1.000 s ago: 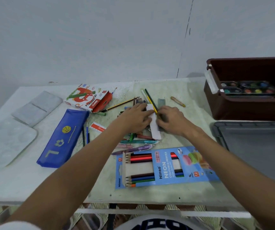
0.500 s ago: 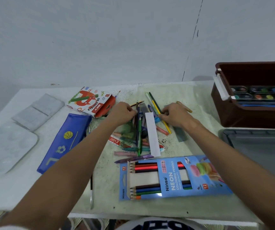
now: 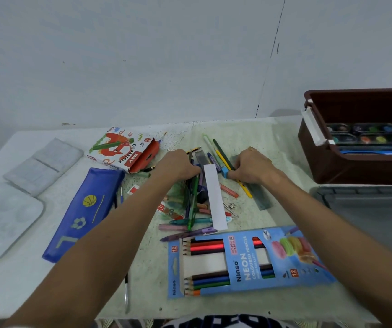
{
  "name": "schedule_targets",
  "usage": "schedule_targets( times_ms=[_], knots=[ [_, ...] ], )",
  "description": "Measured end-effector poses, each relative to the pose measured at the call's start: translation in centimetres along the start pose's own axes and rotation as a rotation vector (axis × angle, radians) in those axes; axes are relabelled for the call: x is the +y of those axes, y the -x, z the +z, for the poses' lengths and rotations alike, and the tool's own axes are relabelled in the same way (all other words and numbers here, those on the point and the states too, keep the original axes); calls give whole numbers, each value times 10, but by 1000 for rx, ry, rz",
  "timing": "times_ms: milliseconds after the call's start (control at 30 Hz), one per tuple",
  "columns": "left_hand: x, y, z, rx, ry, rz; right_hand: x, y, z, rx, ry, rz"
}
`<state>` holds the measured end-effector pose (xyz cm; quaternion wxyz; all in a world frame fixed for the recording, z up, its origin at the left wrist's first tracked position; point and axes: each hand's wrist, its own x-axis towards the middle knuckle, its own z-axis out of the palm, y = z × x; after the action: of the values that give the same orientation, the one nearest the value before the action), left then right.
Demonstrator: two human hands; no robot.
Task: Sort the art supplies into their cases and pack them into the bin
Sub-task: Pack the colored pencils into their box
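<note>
A pile of loose pens, pencils and pastels [image 3: 193, 204] lies mid-table around a white paper strip [image 3: 215, 197]. My left hand [image 3: 178, 165] reaches into the pile's far left side, its fingers curled over dark pens [image 3: 191, 159]. My right hand [image 3: 251, 166] is on the far right side, fingertips against a small blue sharpener [image 3: 225, 172] and a yellow pencil [image 3: 245, 189]. The open blue coloured-pencil box [image 3: 249, 261] lies near me. An oil pastel box [image 3: 123, 150] and a blue pencil case [image 3: 83, 214] lie to the left. The brown bin [image 3: 327, 171] at the right holds a watercolour set [image 3: 365, 136].
A grey lid [image 3: 368, 209] lies at the right, in front of the bin. Two pale mixing palettes [image 3: 0, 221] [image 3: 43, 166] sit at the table's left. A paintbrush [image 3: 126, 292] lies near the front edge. A translucent green ruler [image 3: 261, 195] lies under my right wrist.
Both hands have spread apart from the middle of the pile, left hand going left and right hand right. The pens and the paper strip between them have been uncovered and shifted.
</note>
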<state>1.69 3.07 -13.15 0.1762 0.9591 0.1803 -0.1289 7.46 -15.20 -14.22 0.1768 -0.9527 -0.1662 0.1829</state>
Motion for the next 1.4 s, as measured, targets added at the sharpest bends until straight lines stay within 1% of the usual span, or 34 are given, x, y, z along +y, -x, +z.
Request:
schedule_targets(
  times_ms=[67,167,267,400,500,667,800,867,967,1100,1167,1333,1400],
  knots=[
    [1,-1,-1,-34,53,1,2,2,-1,-5,-40,1],
    [-7,0,-3,-93,281,-36,7,3,-3,-1,-195,0],
    [-16,3,-6,-60,465,-30,14,8,-10,17,-394,17],
    [-19,12,-21,3,666,-35,20,22,-21,-11,-606,40],
    [-18,25,-36,88,770,11,22,37,-28,-29,-762,20],
    [-12,69,-54,349,883,93,28,62,-30,-58,-965,-22],
    [-8,111,-43,398,1050,80,29,84,-26,-126,-1140,-59],
    [-8,133,-23,387,1099,43,29,95,-21,-186,-1207,-60],
    [-9,163,18,401,1146,-78,32,108,-9,-232,-1208,-36],
    [-11,193,63,493,1251,-295,34,124,13,-297,-1178,-36],
    [-15,201,78,564,1271,-377,36,133,22,-330,-1162,-41],
    [-33,209,95,775,1287,-513,43,142,37,-381,-1150,-32],
    [-37,211,102,784,1248,-548,44,143,39,-367,-1160,-18]
  ],
)
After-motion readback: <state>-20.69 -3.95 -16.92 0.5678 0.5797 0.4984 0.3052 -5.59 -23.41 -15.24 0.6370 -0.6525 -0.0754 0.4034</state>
